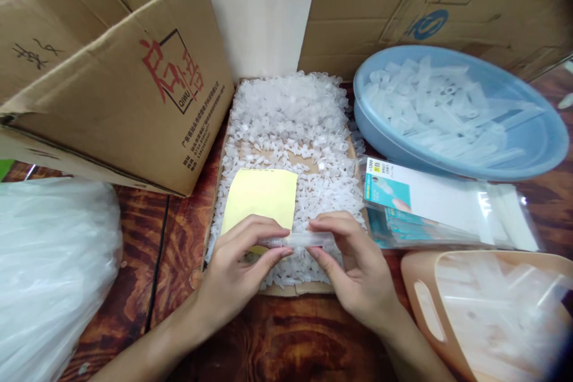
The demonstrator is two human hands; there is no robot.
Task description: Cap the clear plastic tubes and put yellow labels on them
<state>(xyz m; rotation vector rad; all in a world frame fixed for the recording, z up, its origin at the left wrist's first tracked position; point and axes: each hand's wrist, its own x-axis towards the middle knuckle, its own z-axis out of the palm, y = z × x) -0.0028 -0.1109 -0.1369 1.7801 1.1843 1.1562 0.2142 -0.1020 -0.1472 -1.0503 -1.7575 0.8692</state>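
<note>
A clear plastic tube lies level between my hands, above a shallow cardboard tray of small white and translucent parts. My left hand pinches the tube's left end between thumb and fingers. On its right end, my right hand has a similar pinch. Just behind my left hand, a yellow paper sheet rests on the parts. Translucent caps are heaped at the tray's far end.
An open cardboard box stands at the left, behind a white plastic bag. On the right are a blue basin of translucent pieces, packaged cards and a peach bin holding clear items.
</note>
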